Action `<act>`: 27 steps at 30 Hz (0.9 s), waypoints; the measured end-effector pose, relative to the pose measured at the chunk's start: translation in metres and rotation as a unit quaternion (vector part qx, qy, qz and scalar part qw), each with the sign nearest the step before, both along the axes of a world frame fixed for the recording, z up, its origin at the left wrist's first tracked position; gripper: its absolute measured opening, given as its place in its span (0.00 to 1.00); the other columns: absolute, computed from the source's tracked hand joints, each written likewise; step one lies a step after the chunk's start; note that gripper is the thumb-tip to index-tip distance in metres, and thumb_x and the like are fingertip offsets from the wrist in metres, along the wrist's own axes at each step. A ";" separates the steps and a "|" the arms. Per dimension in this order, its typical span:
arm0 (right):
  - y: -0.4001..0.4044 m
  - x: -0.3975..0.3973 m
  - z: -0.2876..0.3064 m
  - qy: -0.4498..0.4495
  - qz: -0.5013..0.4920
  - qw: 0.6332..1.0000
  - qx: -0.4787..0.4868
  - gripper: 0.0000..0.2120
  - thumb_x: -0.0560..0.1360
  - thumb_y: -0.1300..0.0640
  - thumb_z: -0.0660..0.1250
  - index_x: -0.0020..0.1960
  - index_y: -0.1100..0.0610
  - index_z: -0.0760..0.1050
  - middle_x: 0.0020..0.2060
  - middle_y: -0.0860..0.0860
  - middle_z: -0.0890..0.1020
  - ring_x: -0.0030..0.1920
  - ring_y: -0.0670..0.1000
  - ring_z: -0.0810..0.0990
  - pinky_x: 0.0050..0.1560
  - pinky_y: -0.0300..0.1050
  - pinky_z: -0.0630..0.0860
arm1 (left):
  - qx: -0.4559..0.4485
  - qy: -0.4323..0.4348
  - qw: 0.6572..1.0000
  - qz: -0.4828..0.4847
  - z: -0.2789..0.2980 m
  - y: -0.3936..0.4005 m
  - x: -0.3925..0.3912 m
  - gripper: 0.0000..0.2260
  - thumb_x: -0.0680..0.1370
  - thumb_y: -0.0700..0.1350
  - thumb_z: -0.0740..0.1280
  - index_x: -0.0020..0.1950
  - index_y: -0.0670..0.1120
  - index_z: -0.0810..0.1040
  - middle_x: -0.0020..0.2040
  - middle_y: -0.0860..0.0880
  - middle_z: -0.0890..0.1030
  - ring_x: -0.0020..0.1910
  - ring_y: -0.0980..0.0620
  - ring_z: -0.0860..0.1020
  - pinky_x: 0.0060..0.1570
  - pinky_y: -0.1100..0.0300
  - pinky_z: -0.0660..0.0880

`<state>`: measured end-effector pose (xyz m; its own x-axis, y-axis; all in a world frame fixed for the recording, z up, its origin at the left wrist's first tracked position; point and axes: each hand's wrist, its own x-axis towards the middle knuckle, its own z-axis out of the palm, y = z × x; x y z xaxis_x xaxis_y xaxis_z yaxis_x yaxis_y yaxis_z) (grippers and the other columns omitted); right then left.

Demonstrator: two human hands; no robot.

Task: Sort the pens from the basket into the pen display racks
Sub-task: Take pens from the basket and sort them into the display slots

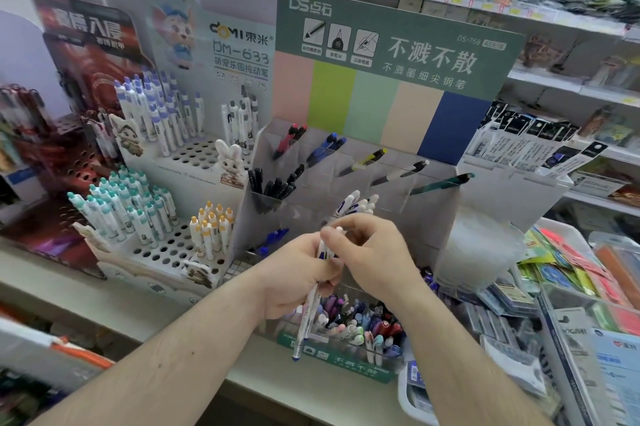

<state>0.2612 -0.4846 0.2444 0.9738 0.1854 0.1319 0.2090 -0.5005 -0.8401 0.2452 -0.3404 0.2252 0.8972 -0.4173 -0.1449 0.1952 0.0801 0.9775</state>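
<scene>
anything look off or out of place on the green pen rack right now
The clear box at the green rack's front holds mixed pens of many colours jumbled together, while the pockets above each hold one colour. Both hands, left and right, hold a white pen over it.

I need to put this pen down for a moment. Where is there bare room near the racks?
Bare pale shelf edge runs left of the clear tray of mixed pens, in front of the white perforated rack. Open holes sit behind the orange-capped pens. Right of the tray, stacked packets crowd the shelf. Both the left hand and the right hand hold the white pen.
</scene>
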 end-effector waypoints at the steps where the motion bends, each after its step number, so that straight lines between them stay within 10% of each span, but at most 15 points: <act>1: 0.002 0.000 -0.001 0.012 0.002 1.000 -0.002 0.04 0.76 0.49 0.71 0.44 0.48 0.81 0.27 0.41 0.77 0.28 0.40 0.73 0.32 0.34 0.70 | 0.024 -0.008 1.000 -0.006 -0.001 0.001 -0.002 0.10 0.82 0.31 0.58 0.58 0.37 0.76 0.39 0.44 0.74 0.35 0.53 0.72 0.35 0.62 0.70; 9: 0.003 0.007 0.006 0.012 -0.127 0.983 0.133 0.08 0.77 0.60 0.70 0.41 0.50 0.83 0.32 0.45 0.83 0.33 0.43 0.77 0.38 0.40 0.76 | -0.029 0.050 0.997 -0.058 0.005 0.027 -0.009 0.14 0.83 0.36 0.58 0.66 0.46 0.77 0.58 0.41 0.83 0.48 0.47 0.82 0.46 0.57 0.81; 14: -0.007 0.011 0.009 0.055 -0.236 0.924 0.295 0.05 0.79 0.62 0.67 0.48 0.59 0.82 0.31 0.51 0.77 0.29 0.47 0.70 0.26 0.35 0.70 | -0.025 0.064 0.996 0.059 0.000 0.042 -0.005 0.10 0.83 0.42 0.61 0.60 0.44 0.80 0.46 0.43 0.84 0.28 0.54 0.73 0.22 0.67 0.64; 24: 0.003 0.013 -0.013 0.156 -0.237 0.882 0.377 0.05 0.79 0.58 0.68 0.50 0.61 0.78 0.35 0.54 0.80 0.25 0.45 0.71 0.29 0.38 0.73 | -0.300 0.088 0.946 0.090 -0.015 0.042 0.003 0.27 0.56 0.60 0.83 0.48 0.46 0.86 0.37 0.48 0.78 0.23 0.58 0.68 0.20 0.68 0.60; 27: 0.005 0.010 -0.010 0.122 -0.253 0.875 0.395 0.04 0.79 0.61 0.68 0.51 0.61 0.78 0.35 0.53 0.81 0.26 0.45 0.74 0.33 0.40 0.76 | -0.289 0.097 0.946 0.108 -0.012 0.040 0.003 0.25 0.65 0.59 0.77 0.53 0.44 0.82 0.37 0.48 0.79 0.23 0.58 0.68 0.20 0.68 0.59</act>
<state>0.2710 -0.4795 0.2345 0.9214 -0.3332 -0.1999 -0.1059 0.2796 -0.9543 0.2480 -0.3000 0.2128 0.9504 -0.2874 -0.1187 0.2843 0.6483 0.7063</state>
